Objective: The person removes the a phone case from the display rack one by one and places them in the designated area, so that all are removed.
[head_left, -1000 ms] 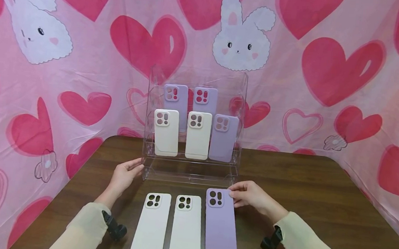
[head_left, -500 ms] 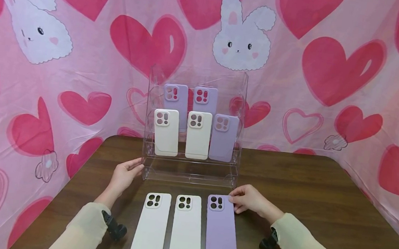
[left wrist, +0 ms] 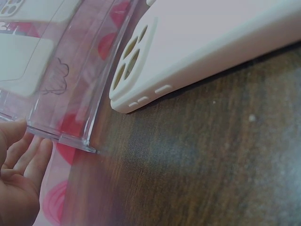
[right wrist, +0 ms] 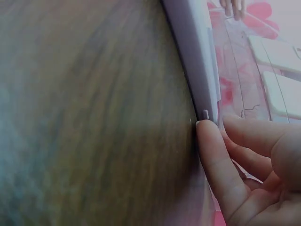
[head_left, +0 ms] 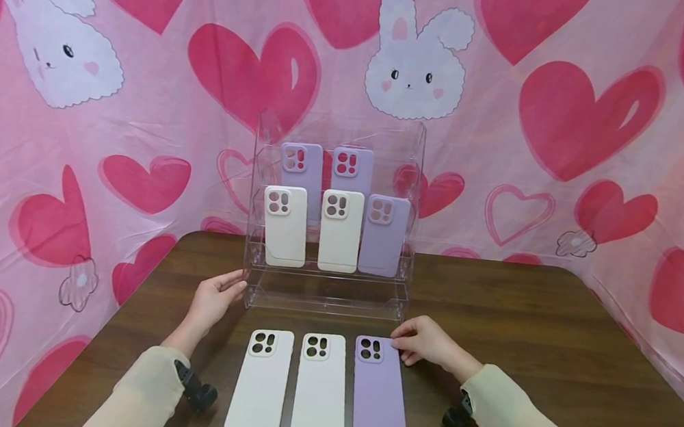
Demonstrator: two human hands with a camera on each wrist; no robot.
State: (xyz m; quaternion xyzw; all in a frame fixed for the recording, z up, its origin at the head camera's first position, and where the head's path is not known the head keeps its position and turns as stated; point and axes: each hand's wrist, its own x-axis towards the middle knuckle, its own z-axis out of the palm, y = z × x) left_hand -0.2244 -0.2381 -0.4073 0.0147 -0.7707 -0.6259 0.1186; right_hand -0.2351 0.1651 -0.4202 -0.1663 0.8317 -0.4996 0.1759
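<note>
My right hand (head_left: pixel 430 342) pinches the top right corner of a purple phone case (head_left: pixel 381 403), thumb at its side in the right wrist view. The case lies on the table with its camera cutouts up and away from me. With thumb and fingers, my left hand (head_left: pixel 212 303) grips the left edge of a clear tiered display stand (head_left: pixel 325 285). Left of the purple case lie two white phone cases, the middle one (head_left: pixel 321 398) and the left one (head_left: pixel 257 392), roughly parallel to it.
In the stand's middle tier stand two white cases, one left (head_left: pixel 284 235) and one centre (head_left: pixel 339 241), and a purple case (head_left: pixel 383 245). Two more purple cases, left (head_left: pixel 300 175) and right (head_left: pixel 361 174), stand a tier higher. A pink printed cloth (head_left: pixel 496 22) hangs behind the table (head_left: pixel 512 305).
My right hand has moved slightly toward me, and the top end of the purple phone case has come down level with the white ones. My left hand has stayed on the stand.
</note>
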